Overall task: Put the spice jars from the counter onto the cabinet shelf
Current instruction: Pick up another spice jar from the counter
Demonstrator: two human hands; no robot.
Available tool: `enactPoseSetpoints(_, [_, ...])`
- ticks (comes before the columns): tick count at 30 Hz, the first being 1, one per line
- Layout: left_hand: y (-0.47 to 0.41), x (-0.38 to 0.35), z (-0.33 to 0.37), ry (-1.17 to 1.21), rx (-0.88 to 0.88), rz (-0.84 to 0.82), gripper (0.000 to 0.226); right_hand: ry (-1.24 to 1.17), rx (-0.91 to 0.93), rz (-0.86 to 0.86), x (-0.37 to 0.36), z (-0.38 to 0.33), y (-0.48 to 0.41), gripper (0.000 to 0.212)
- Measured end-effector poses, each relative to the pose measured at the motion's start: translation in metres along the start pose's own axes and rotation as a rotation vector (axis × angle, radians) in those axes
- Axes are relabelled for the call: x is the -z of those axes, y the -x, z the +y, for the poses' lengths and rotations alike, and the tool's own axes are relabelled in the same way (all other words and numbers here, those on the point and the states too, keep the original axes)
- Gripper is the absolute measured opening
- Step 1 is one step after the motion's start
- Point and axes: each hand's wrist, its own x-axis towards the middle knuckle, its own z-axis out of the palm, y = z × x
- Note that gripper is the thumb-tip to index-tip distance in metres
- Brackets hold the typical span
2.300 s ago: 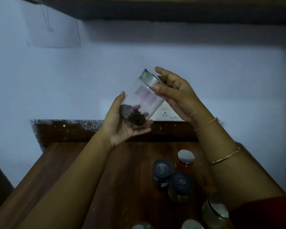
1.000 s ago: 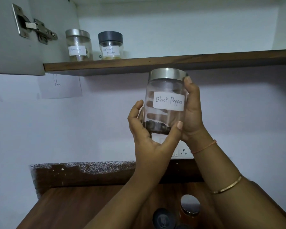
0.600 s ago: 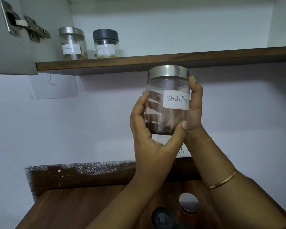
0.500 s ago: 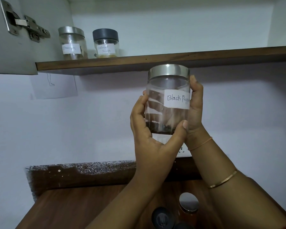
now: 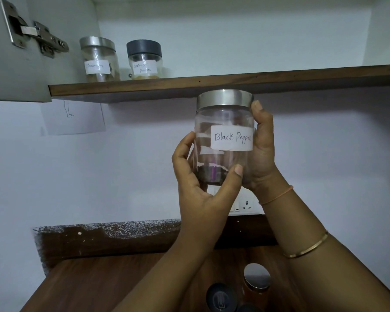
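Cupped low round the Black Pepper jar [image 5: 223,136], my left hand [image 5: 200,199] has its thumb across the front near the base and its fingers round the far side. My right hand [image 5: 262,158] wraps the opposite wall, thumb up by the steel lid, fingers showing behind the glass. I hold it with both because it is smooth glass lifted high, and one hand alone might let it twist.

I keep the jar upright so the peppercorns sit at the bottom. The label faces me, the way the labels face out on the steel-lidded jar [image 5: 98,60] and the dark-lidded jar [image 5: 144,60] standing side by side at the left of the shelf [image 5: 302,81].

My jar is in the air, its lid just under the shelf's front edge and not yet on the board. I judge it must rise above that edge before going in, or the lid could knock the wood. The board right of the dark-lidded jar looks free.

Below, on the desk [image 5: 99,282], a silver-topped jar [image 5: 256,275] and a black-topped jar [image 5: 220,296] wait.
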Motion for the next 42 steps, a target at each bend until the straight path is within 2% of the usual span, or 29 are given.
enactPoseSetpoints(8, [0.000,0.004,-0.001,0.019,-0.008,-0.021,0.067,0.011,-0.014,-0.021,-0.003,-0.002,-0.001,0.088])
enactPoseSetpoints(12, [-0.004,0.007,-0.002,0.038,-0.006,0.006,0.065,0.097,-0.007,0.009,-0.008,-0.007,-0.002,0.084])
enactPoseSetpoints(15, [-0.015,0.010,0.001,0.064,-0.036,0.008,0.063,0.267,0.042,0.049,-0.011,-0.014,-0.009,0.059])
enactPoseSetpoints(17, [-0.028,0.012,0.003,0.068,-0.060,0.008,0.062,0.449,0.073,0.064,-0.018,-0.025,-0.015,0.061])
enactPoseSetpoints(20, [-0.053,0.015,0.006,0.064,-0.102,0.030,0.062,0.782,0.078,0.104,-0.032,-0.041,-0.029,0.078])
enactPoseSetpoints(22, [-0.073,0.014,0.009,0.036,-0.151,0.056,0.064,0.919,0.105,0.086,-0.040,-0.052,-0.040,0.068])
enactPoseSetpoints(24, [-0.093,0.013,0.013,-0.003,-0.195,0.076,0.065,0.905,0.111,0.067,-0.046,-0.063,-0.054,0.061])
enactPoseSetpoints(28, [-0.137,0.015,0.015,-0.243,-0.303,0.037,0.060,0.903,0.146,0.113,-0.056,-0.085,-0.089,0.056])
enactPoseSetpoints(32, [-0.176,0.033,0.004,-0.818,-0.417,0.064,0.049,0.946,0.172,0.209,-0.055,-0.095,-0.125,0.057])
enactPoseSetpoints(36, [-0.192,0.065,-0.021,-1.224,-0.500,0.023,0.029,1.061,0.116,0.270,-0.045,-0.092,-0.157,0.068])
enactPoseSetpoints(38, [-0.195,0.074,-0.031,-1.323,-0.562,0.012,0.023,1.100,0.058,0.277,-0.040,-0.089,-0.170,0.068])
enactPoseSetpoints(42, [-0.199,0.072,-0.041,-1.340,-0.609,0.096,0.021,1.081,-0.106,0.256,-0.030,-0.083,-0.194,0.066])
